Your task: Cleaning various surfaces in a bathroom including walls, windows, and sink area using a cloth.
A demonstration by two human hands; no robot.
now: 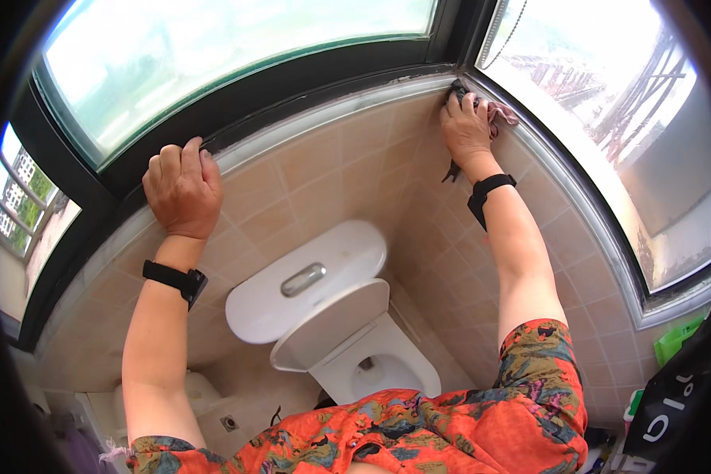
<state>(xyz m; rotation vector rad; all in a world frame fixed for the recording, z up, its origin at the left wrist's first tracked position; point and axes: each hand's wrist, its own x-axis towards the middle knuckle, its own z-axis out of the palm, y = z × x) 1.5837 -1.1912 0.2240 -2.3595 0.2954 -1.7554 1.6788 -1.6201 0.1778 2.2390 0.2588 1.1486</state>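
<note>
My right hand presses a crumpled dark and pinkish cloth into the corner of the windowsill, where two black window frames meet. A dark end of cloth hangs below the palm. My left hand rests on the lower rail of the black window frame at the left, its fingers curled over the edge; no object shows in it, and its palm side is hidden. Between the arms runs the pale windowsill trim, above beige wall tiles. Both wrists wear black bands.
Below stands a white toilet with its lid raised against the cistern. A floor drain lies at lower left. A black bag and a green plastic bag are at the right edge. A beaded blind chain hangs by the right window.
</note>
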